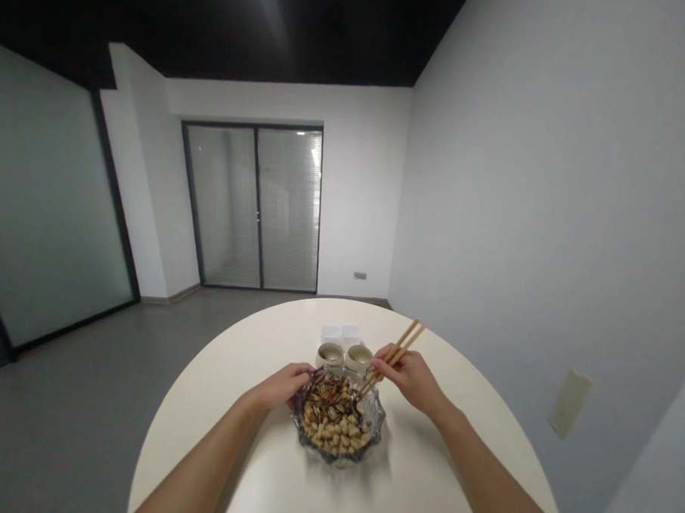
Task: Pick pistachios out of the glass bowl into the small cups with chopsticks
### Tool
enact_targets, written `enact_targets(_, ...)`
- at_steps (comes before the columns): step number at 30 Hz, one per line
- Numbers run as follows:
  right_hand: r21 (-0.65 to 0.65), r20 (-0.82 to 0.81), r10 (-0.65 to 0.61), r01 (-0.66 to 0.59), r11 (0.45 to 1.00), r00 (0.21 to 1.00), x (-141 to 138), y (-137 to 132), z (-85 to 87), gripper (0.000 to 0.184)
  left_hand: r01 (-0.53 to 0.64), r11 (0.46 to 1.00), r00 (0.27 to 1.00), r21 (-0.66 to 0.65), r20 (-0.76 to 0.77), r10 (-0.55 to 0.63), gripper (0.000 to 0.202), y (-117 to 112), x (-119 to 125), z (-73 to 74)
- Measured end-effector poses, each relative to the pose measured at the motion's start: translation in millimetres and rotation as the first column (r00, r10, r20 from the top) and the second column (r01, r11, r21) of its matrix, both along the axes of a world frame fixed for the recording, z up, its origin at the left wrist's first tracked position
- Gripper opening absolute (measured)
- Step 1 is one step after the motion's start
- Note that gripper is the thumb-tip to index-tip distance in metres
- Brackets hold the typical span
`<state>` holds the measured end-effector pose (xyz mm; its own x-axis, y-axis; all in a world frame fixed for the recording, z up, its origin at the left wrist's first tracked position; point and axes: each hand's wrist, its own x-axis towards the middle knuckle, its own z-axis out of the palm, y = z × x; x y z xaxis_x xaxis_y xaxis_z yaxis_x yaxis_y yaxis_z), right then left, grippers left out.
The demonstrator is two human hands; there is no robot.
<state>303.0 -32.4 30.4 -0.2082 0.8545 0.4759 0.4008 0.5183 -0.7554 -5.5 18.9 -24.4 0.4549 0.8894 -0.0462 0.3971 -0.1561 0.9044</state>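
Left hand [288,384]: grips bowl [378,417], far-left rim
Right hand [407,376]: pinches chopsticks [403,338]
Chopsticks' axis: slants near-left to seeds [329,393]

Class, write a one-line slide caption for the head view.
The left hand touches a glass bowl of striped seeds and pale nuts; the right hand holds chopsticks angled into it.

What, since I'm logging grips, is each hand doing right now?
Left hand: touching the edge of the glass bowl; whether it's closed cannot be told.
Right hand: closed, holding a pair of chopsticks.
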Motion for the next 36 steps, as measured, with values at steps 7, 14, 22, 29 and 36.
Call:
enact_targets(7,0.107,-0.066,-0.069,0.076,0.991,0.995,-2.1,12.2,16.3,0.035,-0.007,1.000,1.000,-0.010,-0.010,0.007,0.053,0.2,-0.3,0.2)
enact_targets(14,0.230,-0.079,-0.092,0.108,0.967,0.993,-18.7,36.9,47.2,0.036,0.003,1.000,1.000,-0.009,0.008,-0.003,0.049,3.5,-0.7,-2.1)
enact_targets(22,0.246,-0.026,-0.142,0.144,0.959,0.990,-41.9,52.9,31.0,0.032,-0.006,1.000,1.000,-0.008,0.010,0.006,0.047,2.2,-0.3,-2.9)
enact_targets(29,0.216,-0.059,-0.180,0.188,0.958,0.982,-30.8,37.5,15.6,0.030,-0.005,1.000,1.000,0.000,-0.002,0.005,0.049,1.0,-0.3,-0.1)
enact_targets(36,0.151,-0.110,-0.124,0.140,0.979,0.986,-3.0,9.8,-0.6,0.036,-0.006,1.000,1.000,-0.029,0.001,0.006,0.051,-3.0,0.8,3.1)
